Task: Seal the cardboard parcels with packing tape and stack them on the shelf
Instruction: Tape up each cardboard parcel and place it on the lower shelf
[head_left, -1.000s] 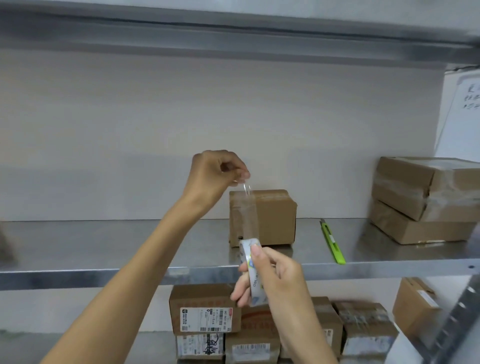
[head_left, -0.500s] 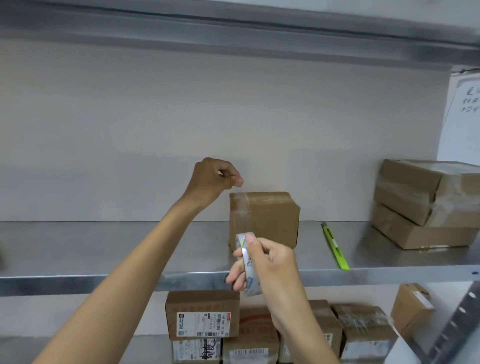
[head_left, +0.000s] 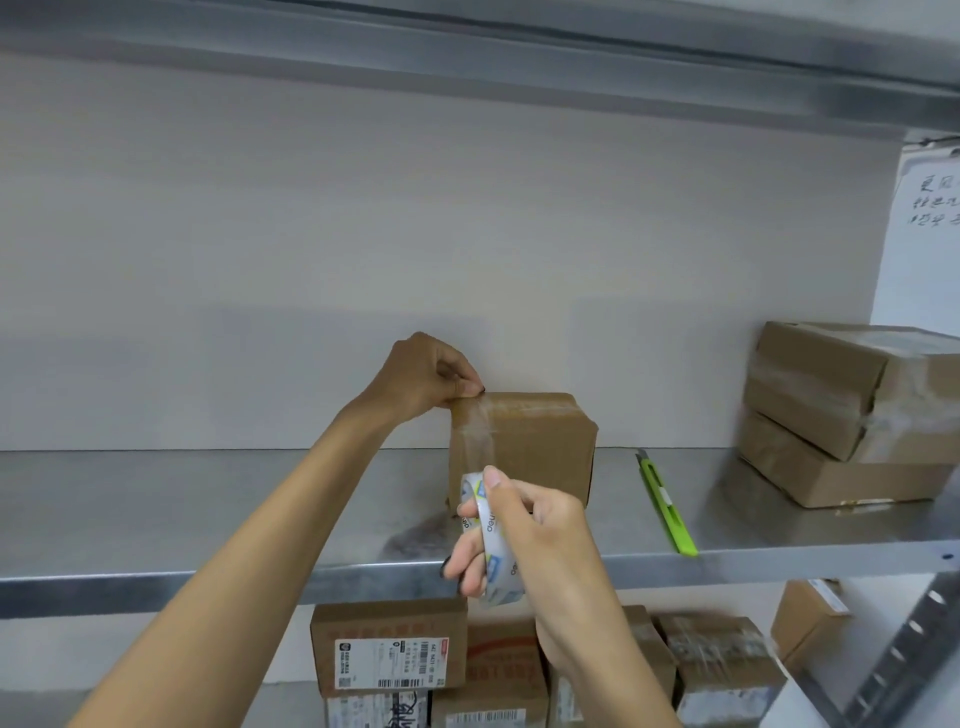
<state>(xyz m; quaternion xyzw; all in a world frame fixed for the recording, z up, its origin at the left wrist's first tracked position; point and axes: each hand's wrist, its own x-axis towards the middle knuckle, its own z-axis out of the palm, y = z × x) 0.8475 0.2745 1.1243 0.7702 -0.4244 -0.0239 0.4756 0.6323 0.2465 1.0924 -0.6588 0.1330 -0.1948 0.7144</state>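
My left hand (head_left: 426, 376) is closed in a pinch on the free end of the clear tape strip (head_left: 471, 441). It presses that end onto the top left edge of the small box (head_left: 540, 447), prob. to anchor the start so it won't lift under pull. My right hand (head_left: 540, 540) grips the tape roll (head_left: 493, 535) w/ fingers hooked thru the core and thumb on the rim. It's held lower and nearer me than the box, so the strip runs down over the box's front. Can't tell if it's stuck down there yet. Thumb on the rim likely works as a brake for tension.

The box stands on the metal shelf (head_left: 208, 509), set back from the front lip, which leaves room for the roll. A green utility knife (head_left: 667, 506) lies just right of the box, w/in reach for the cut, I'd guess. Two stacked boxes (head_left: 841, 410), already taped, sit at the shelf's far right, well apart. The labelled boxes (head_left: 389, 649) are on the level below.
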